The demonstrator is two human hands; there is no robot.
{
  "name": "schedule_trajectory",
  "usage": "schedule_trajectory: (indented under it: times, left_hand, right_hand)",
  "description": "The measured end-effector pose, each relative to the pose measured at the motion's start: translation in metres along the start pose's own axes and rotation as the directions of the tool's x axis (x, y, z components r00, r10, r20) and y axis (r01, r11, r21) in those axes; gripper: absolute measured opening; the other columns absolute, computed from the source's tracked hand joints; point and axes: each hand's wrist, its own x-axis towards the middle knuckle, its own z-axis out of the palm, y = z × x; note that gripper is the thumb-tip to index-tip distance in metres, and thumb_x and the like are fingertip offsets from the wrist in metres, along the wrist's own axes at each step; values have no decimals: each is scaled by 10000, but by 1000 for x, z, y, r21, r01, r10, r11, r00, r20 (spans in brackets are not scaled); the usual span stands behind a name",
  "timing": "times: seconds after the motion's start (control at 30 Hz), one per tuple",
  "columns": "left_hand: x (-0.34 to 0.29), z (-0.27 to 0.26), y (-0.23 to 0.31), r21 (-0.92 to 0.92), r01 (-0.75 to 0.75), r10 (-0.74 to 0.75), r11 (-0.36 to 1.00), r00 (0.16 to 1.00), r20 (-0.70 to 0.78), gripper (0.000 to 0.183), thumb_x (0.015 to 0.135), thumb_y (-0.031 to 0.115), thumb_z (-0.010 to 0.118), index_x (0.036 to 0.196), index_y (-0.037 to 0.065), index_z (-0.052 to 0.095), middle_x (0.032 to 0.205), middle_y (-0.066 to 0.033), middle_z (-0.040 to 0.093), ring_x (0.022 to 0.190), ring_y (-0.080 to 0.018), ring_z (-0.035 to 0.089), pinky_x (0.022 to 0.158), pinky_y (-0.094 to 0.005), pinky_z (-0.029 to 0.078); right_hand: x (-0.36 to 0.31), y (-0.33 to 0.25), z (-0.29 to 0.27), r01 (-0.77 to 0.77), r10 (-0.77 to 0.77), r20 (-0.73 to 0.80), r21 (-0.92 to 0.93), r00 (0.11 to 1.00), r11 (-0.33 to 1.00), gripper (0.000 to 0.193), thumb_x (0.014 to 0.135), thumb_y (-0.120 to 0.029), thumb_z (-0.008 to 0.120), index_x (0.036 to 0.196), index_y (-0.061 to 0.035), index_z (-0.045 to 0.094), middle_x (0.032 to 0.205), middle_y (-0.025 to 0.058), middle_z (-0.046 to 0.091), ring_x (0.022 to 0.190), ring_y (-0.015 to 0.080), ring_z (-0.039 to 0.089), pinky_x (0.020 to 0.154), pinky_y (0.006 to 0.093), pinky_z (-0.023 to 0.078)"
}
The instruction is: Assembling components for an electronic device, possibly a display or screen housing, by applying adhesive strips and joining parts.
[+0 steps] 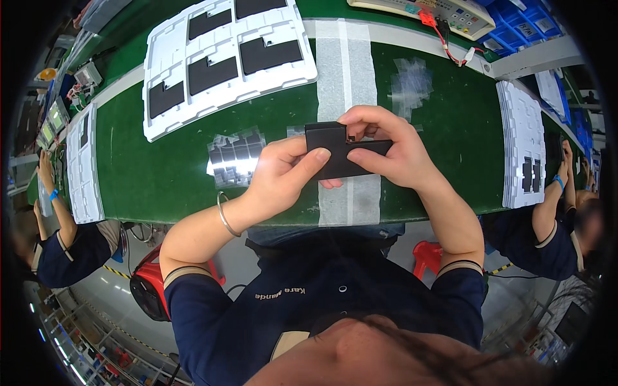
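Gripping a black notched block (335, 164) with both hands, a seated person holds it above the green table (141, 177), over the white strip (347, 209). Left hand (288, 164): thumb pressed on the near face, fingers mostly hidden behind. Right hand (393, 151): thumb on the shorter arm of the block, index finger arched above the notch, near a small fitting (351, 138), too small to make out. Whether that finger touches it, cannot tell.

Surroundings: clear film pieces (235, 161) beside the left wrist, a second film heap (412, 83) beyond the right hand. Upper left, a white tray (168, 58) with similar black pieces (212, 76) seated in its pockets. Upper right, an instrument (460, 16) with a red lead (450, 51).

Risks, by my judgement: the fitting in the notch looks the weak spot; a fingertip pressing or hooking there could bend or loosen it. Uneven thumb pressure from two sides might flex the block or mark its dark face. Smooth sides and a grip at the edges could let it slip onto the table. Loose film lies close enough to the left wrist that a sleeveless forearm or the bangle (225, 213) could drag it.
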Motion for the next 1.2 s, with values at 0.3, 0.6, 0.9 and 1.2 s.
schedule_trajectory:
  times: [0.3, 0.6, 0.9, 1.2]
  left_hand:
    - [2, -2, -2, -31, 48, -48, 998, 999, -18, 275, 919, 138, 443, 1088, -68, 512, 881, -115, 614, 711, -158, 622, 631, -244, 509]
    - [4, -3, 0, 12, 55, -55, 998, 998, -12, 276, 918, 145, 442, 1079, -66, 519, 858, -113, 614, 703, -155, 623, 623, -240, 510]
    - [6, -5, -4, 7, -12, 12, 1000, 999, -41, 277, 924, 157, 435, 1053, -69, 528, 872, -113, 610, 715, -148, 620, 626, -240, 510]
    - [10, -29, 6, 810, -478, 384, 341, 857, 344, 276, 713, 100, 650, 961, 7, 572, 934, -124, 577, 880, -280, 571, 740, -345, 481]
  right_hand:
    - [2, -1, 2, 8, -6, -70, 29, 998, 1000, 503, 719, 42, 612, 1190, -80, 486, 823, 33, 554, 785, 120, 563, 731, 253, 462]
    - [0, 3, 0, -72, 72, -1, 7, 997, 997, 418, 743, 29, 604, 1145, -31, 503, 939, 36, 541, 875, 109, 539, 783, 247, 437]
    - [-1, 1, -9, -165, 173, -13, 242, 985, 956, 316, 732, 51, 628, 1026, -21, 537, 914, 35, 544, 857, 99, 542, 729, 227, 457]
    - [-23, -24, -38, 51, -206, -167, -648, 964, 760, 257, 596, 113, 646, 829, 9, 621, 756, 76, 551, 668, 186, 536, 582, 283, 439]
